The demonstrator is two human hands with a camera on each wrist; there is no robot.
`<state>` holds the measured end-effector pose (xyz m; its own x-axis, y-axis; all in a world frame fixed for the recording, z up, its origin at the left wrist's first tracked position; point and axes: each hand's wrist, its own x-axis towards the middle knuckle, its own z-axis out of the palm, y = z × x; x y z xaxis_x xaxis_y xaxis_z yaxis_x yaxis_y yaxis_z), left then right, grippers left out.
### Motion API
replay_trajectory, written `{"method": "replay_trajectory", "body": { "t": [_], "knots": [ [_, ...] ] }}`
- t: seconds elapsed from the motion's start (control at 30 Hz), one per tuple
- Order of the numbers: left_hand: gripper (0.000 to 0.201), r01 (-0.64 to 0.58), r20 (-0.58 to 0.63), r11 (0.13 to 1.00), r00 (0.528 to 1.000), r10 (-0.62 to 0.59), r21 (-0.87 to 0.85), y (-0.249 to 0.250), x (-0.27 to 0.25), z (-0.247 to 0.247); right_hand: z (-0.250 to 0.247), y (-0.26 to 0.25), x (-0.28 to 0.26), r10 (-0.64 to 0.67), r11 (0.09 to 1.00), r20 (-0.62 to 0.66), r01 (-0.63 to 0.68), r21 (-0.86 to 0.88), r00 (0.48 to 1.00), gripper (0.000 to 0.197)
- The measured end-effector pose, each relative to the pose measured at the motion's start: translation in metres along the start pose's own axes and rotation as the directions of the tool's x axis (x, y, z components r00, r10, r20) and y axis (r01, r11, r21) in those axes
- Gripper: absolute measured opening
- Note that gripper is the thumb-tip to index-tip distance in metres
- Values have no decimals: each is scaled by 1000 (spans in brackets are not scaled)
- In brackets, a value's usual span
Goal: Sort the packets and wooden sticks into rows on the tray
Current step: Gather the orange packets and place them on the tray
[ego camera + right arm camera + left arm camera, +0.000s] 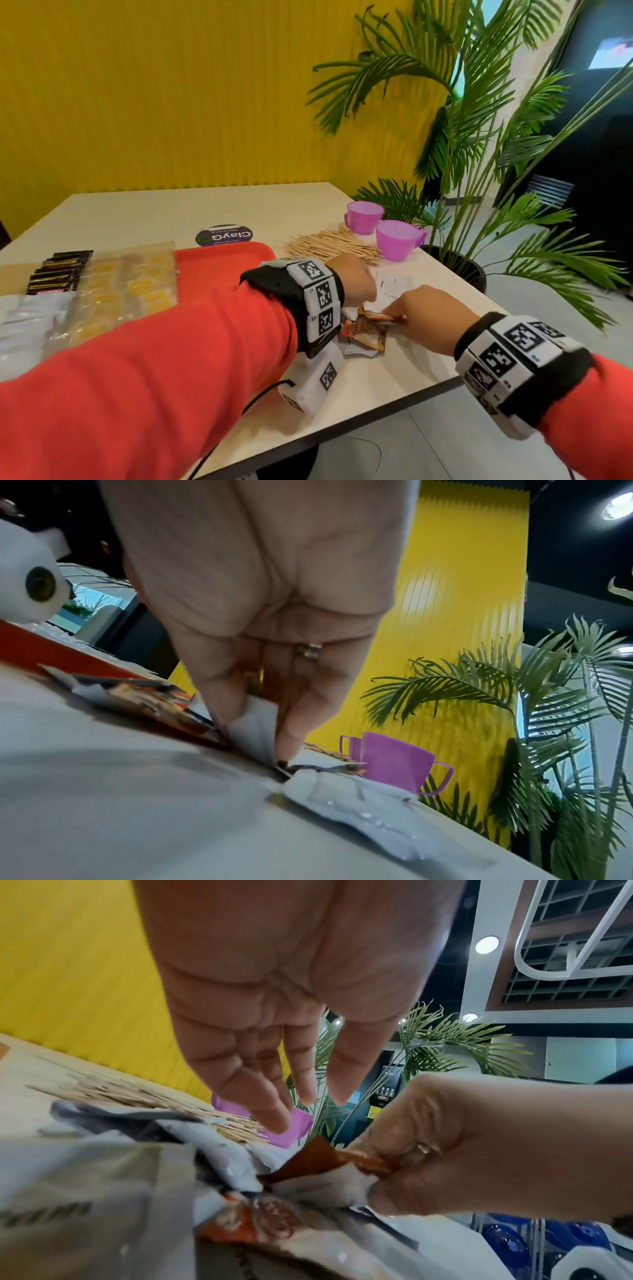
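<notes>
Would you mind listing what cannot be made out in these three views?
- Head view: left hand fingers, hidden behind its own back and wristband.
- Head view: how many packets lie in the pile; both hands cover it.
- Left wrist view: print on the nearest packet, blurred.
- Right wrist view: the red tray, mostly cut off; its contents are unseen.
- Right wrist view: wooden sticks, nearly hidden behind packets.

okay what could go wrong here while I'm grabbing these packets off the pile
1. The right hand pinches a brown packet at its edge, with others lying loose underneath; a fast pull may drag them toward the near table edge.
2. The wooden sticks lie loose just beyond the left hand, beside two purple cups; a sweep of the wrist could scatter them.
</notes>
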<state>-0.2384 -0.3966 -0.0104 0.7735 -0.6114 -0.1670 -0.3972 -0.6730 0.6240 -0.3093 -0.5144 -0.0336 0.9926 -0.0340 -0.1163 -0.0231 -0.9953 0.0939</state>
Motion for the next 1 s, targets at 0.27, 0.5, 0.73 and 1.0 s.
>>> {"method": "replay_trajectory", "body": {
  "t": [0.27, 0.5, 0.73, 1.0],
  "knots": [
    [8, -31, -113, 954, 994, -3, -297, -1, -12, -11, -25, 17, 2, 68, 989, -232, -35, 141, 970, 28],
    [15, -173, -208, 947, 971, 118, -269, -19, -14, -12, -34, 10, 6, 40, 938, -298, 67, 340, 954, 20],
    [19, -166, -319, 888, 948, 22, -430, -34, -18, -19, -34, 15, 11, 142, 931, -293, -28, 363, 945, 27],
    [20, -61, -211, 685, 968, -137, -726, -28, -24, -25, -2, 7, -6, -83, 994, 83, 76, 80, 993, 12]
  ]
}}
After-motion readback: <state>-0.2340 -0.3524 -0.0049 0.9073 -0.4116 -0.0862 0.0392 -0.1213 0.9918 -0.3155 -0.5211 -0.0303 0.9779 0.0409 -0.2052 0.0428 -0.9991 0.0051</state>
